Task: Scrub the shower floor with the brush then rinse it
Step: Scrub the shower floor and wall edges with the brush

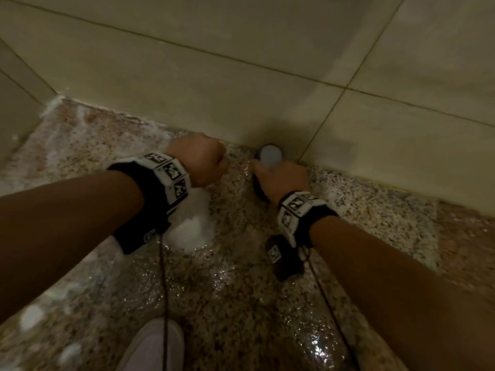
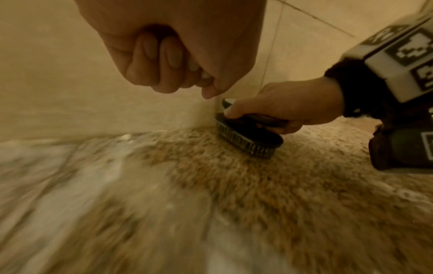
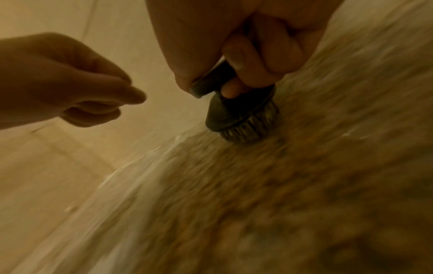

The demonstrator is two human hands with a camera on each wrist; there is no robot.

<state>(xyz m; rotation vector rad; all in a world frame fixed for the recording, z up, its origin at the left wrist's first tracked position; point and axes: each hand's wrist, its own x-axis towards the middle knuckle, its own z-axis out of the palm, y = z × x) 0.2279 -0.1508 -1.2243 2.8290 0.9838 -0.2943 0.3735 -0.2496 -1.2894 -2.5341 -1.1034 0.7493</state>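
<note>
Right hand (image 2: 288, 109) — fingers curled round the handle of a dark scrub brush (image 2: 248, 140), bristles down on the speckled shower floor (image 1: 241, 277), right at the foot of the tiled wall (image 1: 214, 76)
Left hand (image 2: 168, 55) — fingers curled into a fist, holding nothing, above the floor beside the brush
White foam (image 1: 192, 231) — patch on the wet floor beneath the left wrist
Pale shoe (image 1: 152, 346) — at the lower edge of the head view
</note>
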